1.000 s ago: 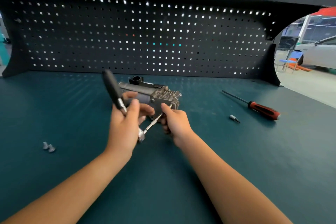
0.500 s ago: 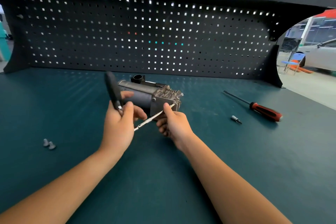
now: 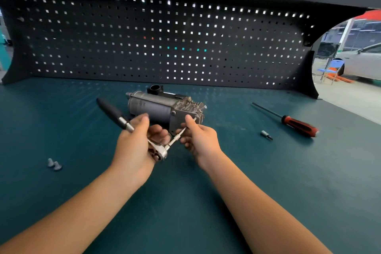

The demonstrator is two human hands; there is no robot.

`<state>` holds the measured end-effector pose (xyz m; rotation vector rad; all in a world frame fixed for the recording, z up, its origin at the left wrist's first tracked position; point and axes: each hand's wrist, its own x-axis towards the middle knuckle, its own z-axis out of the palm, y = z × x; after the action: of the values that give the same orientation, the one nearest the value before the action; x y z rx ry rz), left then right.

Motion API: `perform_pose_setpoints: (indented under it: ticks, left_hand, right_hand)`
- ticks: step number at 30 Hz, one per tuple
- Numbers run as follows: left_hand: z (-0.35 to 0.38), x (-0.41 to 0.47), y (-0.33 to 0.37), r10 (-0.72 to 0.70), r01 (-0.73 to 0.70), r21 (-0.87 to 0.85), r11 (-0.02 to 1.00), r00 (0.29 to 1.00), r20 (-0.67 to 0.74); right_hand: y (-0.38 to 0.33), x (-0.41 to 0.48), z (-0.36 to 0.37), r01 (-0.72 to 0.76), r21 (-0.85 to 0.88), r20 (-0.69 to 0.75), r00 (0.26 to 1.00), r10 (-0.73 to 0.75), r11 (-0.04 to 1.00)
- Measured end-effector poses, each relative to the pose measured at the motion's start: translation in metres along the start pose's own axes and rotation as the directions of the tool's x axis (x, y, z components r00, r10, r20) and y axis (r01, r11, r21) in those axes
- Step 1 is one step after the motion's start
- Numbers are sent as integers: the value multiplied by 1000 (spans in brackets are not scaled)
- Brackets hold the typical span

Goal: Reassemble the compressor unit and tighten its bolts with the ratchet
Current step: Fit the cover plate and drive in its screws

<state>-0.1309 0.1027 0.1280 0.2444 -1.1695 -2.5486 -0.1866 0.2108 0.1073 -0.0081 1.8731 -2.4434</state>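
Compressor unit (image 3: 160,107): seen lying on its side mid-bench, just beyond both hands, with the finned metal end turned to the right and the dark cylindrical body to the left.
Ratchet (image 3: 118,118): held at a slant, with the black handle pointed up and to the left and the shiny head low, close to the left wrist.
Extension bar (image 3: 177,137): run from the ratchet head up and right to the near face of the compressor; its tip is set at a bolt (image 3: 194,118) there.
Left hand (image 3: 134,146): wrapped round the ratchet's metal shank, fingers curled over it and thumb raised on top.
Right hand (image 3: 201,138): closed on the extension bar, which is pinched between thumb and curled fingers right beside the compressor's end plate.
Workbench (image 3: 206,202): covered in teal matting, both forearms stretched over it.
Loose bolts (image 3: 54,164): two, found touching each other, well off to the left.
Socket bit (image 3: 266,134): lying alone on the right.
Screwdriver (image 3: 296,125): red and black handle, laid just beyond the bit, shaft pointed back left.
Pegboard (image 3: 165,47): dark, stood along the back of the bench.
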Motion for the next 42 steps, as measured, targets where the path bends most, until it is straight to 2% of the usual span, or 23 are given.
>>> perform_pose_setpoints:
  ticks: [1,3,7,9,12,15,18,20,22,24,26,29,31,33,34,35,39,42]
  left_hand:
    - [-1,4,1,-94,88,-88,992,994,-59]
    - [-2,8,0,-197,174,-171,970,973,-121]
    - [1,5,-2,-172,159,-185,970,983,-56]
    - [4,-3,-2,-79,85,-101,991,995,62]
    - [8,-15,-3,110,-150,128,980,955,275]
    - [9,-17,-2,231,-380,339,861,885,404]
    - [4,-13,2,251,-468,486,738,859,447]
    - [1,-13,4,159,-380,540,751,897,412]
    - [0,-14,5,-40,-173,537,826,932,361]
    - [0,-16,5,-230,47,480,876,915,331]
    - [1,-16,4,-323,176,438,881,901,289]
    - [1,-13,0,-369,248,434,866,903,221]
    - [2,-12,-2,-361,256,427,867,913,187]
    - [2,-11,-3,-357,268,401,876,919,165]
    - [2,-11,-3,-359,276,385,881,919,162]
    - [3,-10,-2,-366,287,370,884,916,164]
    - [1,-9,-2,-406,336,330,882,898,169]
    - [1,-8,-1,-393,319,347,882,904,170]
  right_hand:
    - [0,1,1,-1,1,-8,1000,1,1000]
    - [0,3,2,-4,9,-15,1000,4,1000]
    - [-3,5,1,-22,37,-11,1000,23,999]
    - [-5,6,0,-40,74,-8,999,40,996]
    - [-5,7,-3,-65,107,-6,998,66,992]
    - [-5,7,-4,-84,148,-6,996,86,985]
    - [-5,7,-3,-100,167,-23,994,106,981]
    - [-6,7,-3,-98,170,-33,994,105,981]
    - [-5,8,-3,-85,170,-42,995,93,982]
    - [-3,8,-2,-68,154,-55,995,77,986]
    - [-3,8,-2,-62,142,-66,995,72,988]
    - [-2,8,-2,-35,71,-85,996,41,997]
    - [-3,8,-4,55,-149,-222,971,-88,987]
    - [-4,11,-14,152,-400,-395,861,-319,904]
    - [-6,13,-21,204,-439,-419,815,-400,875]
    - [-7,15,-27,232,-445,-399,813,-423,865]
    - [2,28,-37,231,-502,-92,944,-317,834]
    - [5,33,-32,266,-418,5,957,-290,869]
